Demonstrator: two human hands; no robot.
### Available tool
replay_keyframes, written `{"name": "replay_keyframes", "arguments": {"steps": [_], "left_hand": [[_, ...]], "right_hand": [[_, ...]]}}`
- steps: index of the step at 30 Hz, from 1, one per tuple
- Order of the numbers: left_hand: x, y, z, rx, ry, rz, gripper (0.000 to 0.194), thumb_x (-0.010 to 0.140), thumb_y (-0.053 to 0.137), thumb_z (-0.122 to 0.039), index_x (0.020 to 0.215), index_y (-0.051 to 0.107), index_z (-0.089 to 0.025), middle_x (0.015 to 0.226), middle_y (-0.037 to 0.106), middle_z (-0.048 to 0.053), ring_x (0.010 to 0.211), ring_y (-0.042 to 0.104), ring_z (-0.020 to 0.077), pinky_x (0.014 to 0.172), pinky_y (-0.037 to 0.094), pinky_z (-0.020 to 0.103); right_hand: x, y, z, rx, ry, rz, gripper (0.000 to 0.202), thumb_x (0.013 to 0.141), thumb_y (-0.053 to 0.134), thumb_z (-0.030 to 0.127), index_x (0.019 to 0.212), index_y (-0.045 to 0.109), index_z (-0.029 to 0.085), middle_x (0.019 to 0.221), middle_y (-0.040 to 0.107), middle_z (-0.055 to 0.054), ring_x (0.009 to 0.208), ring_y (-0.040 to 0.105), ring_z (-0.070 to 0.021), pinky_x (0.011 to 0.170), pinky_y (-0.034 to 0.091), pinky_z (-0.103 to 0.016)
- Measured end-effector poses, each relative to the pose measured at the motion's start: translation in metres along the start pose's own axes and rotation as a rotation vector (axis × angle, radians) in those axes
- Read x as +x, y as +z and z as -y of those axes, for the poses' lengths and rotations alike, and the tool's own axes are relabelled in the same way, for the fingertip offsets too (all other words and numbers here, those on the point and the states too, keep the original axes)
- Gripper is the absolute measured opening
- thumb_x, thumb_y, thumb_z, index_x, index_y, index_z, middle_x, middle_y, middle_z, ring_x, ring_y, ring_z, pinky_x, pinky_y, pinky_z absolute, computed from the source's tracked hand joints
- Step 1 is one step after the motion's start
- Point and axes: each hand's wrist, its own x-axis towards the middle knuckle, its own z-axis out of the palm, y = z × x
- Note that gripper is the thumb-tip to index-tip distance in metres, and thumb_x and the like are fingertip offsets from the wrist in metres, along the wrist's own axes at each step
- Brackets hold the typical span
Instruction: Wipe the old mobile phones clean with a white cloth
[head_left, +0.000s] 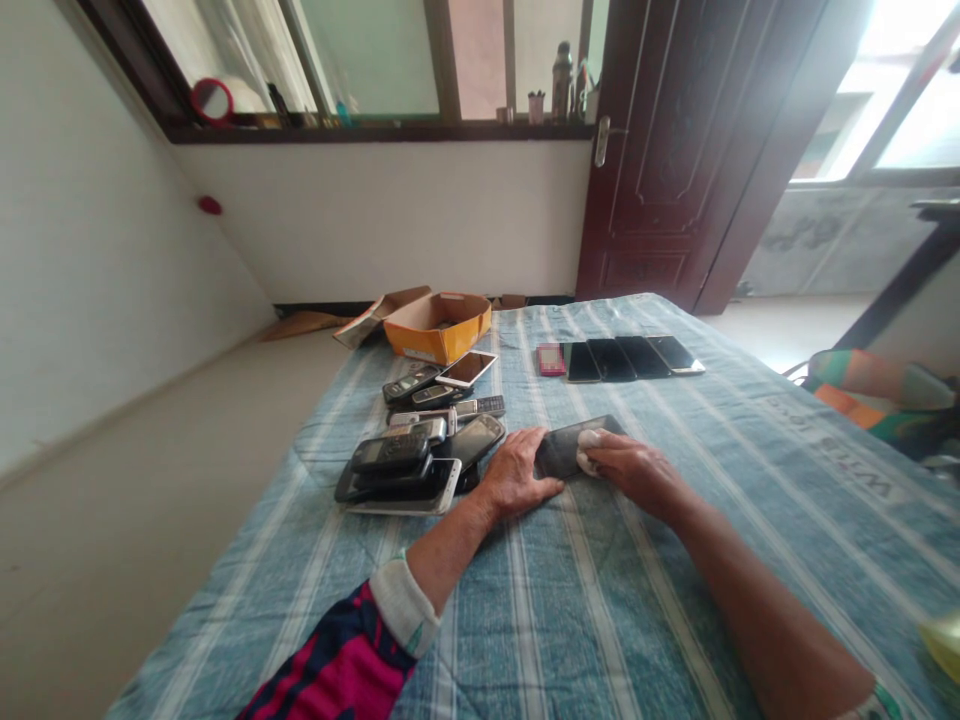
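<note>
A dark smartphone (pixel 559 453) lies flat on the striped blue cloth in front of me, its screen facing up. My left hand (pixel 519 475) grips its left end between thumb and fingers. Pinched in my right hand (pixel 637 474) is a white wad (pixel 589 450), tissue or cloth, pressed on the right part of the screen. Left of my left hand is a heap of old phones: a black phone (pixel 390 455) on top, a white-edged smartphone (pixel 442 487) under it, and a grey phone (pixel 478 438) leaning beside them.
Behind the heap lie more phones, including a white smartphone (pixel 469 369), and an open orange box (pixel 437 340). At the back right, a pink phone (pixel 551 360) starts a row of several dark smartphones (pixel 611 359). The cloth-covered surface (pixel 555 620) ends at the left above the floor.
</note>
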Motion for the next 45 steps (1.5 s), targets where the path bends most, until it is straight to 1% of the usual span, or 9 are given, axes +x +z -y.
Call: {"name": "replay_keyframes", "arguments": {"steps": [4,12,18,22,26,32,36,41,45], "left_hand": [[-0.001,0.001,0.001,-0.012,-0.002,-0.01,0.068,0.062,0.079,-0.031,0.123,0.051,-0.021,0.124,0.059,0.008,0.118,0.053,0.0292,0.105,0.039,0.044],[0.0,0.0,0.001,-0.01,0.004,-0.01,0.065,0.061,0.079,-0.029,0.12,0.052,-0.021,0.123,0.06,0.008,0.117,0.054,0.0295,0.104,0.039,0.044],[0.0,-0.003,-0.002,-0.003,0.001,0.005,0.066,0.062,0.079,-0.03,0.121,0.053,-0.015,0.122,0.06,0.012,0.116,0.054,0.0298,0.104,0.04,0.042],[0.0,-0.003,-0.003,0.012,0.0,0.008,0.067,0.062,0.079,-0.03,0.121,0.053,-0.013,0.122,0.06,0.014,0.116,0.053,0.0295,0.105,0.039,0.041],[0.0,-0.002,-0.002,0.01,0.003,0.004,0.066,0.061,0.079,-0.031,0.12,0.053,-0.016,0.122,0.06,0.011,0.116,0.054,0.0294,0.105,0.039,0.042],[0.001,-0.001,0.0,-0.006,0.023,-0.004,0.063,0.061,0.077,-0.028,0.118,0.053,-0.018,0.121,0.061,0.01,0.115,0.055,0.0291,0.104,0.039,0.043],[0.0,-0.002,0.0,-0.016,0.02,-0.001,0.063,0.061,0.077,-0.028,0.119,0.053,-0.019,0.12,0.061,0.008,0.115,0.055,0.0289,0.104,0.04,0.043],[-0.001,-0.002,-0.003,-0.019,-0.005,0.008,0.069,0.064,0.079,-0.042,0.122,0.05,-0.02,0.125,0.059,0.01,0.118,0.053,0.0302,0.104,0.039,0.045],[-0.002,0.002,-0.006,-0.015,-0.035,-0.019,0.069,0.068,0.075,-0.053,0.122,0.05,-0.018,0.126,0.058,0.013,0.119,0.052,0.0302,0.105,0.038,0.044]], "right_hand": [[-0.003,-0.009,-0.006,-0.035,0.065,-0.008,0.027,0.087,0.052,0.017,0.102,0.074,0.025,0.118,0.067,-0.005,0.106,0.064,-0.0289,0.087,0.054,-0.038],[0.006,0.008,0.014,-0.062,-0.074,0.007,0.026,0.089,0.051,0.017,0.103,0.072,0.026,0.11,0.069,-0.005,0.104,0.064,-0.0233,0.092,0.052,-0.037],[-0.003,-0.009,-0.004,-0.045,0.037,-0.014,0.028,0.086,0.051,0.014,0.1,0.073,0.026,0.112,0.069,-0.004,0.1,0.066,-0.0273,0.082,0.055,-0.034],[-0.006,-0.014,-0.01,-0.091,0.071,-0.003,0.029,0.087,0.05,0.014,0.1,0.072,0.025,0.113,0.069,-0.006,0.102,0.065,-0.0286,0.083,0.054,-0.035],[-0.001,-0.007,0.0,-0.104,-0.004,0.01,0.026,0.09,0.048,0.018,0.098,0.072,0.023,0.111,0.068,-0.006,0.101,0.065,-0.0258,0.083,0.053,-0.033],[0.008,0.011,0.024,-0.118,-0.108,0.018,0.026,0.093,0.047,0.018,0.098,0.071,0.024,0.111,0.068,-0.005,0.106,0.062,-0.022,0.094,0.05,-0.035],[0.009,0.01,0.026,-0.104,-0.126,0.032,0.024,0.092,0.049,0.015,0.097,0.071,0.024,0.112,0.068,-0.005,0.108,0.061,-0.022,0.095,0.049,-0.035],[0.006,0.007,0.019,-0.083,-0.071,0.011,0.025,0.089,0.052,0.013,0.099,0.071,0.023,0.113,0.068,-0.006,0.106,0.062,-0.0232,0.092,0.051,-0.036],[0.01,0.015,0.029,-0.061,-0.087,0.005,0.026,0.091,0.049,0.016,0.102,0.071,0.022,0.116,0.067,-0.008,0.108,0.061,-0.0243,0.093,0.05,-0.039]]}}
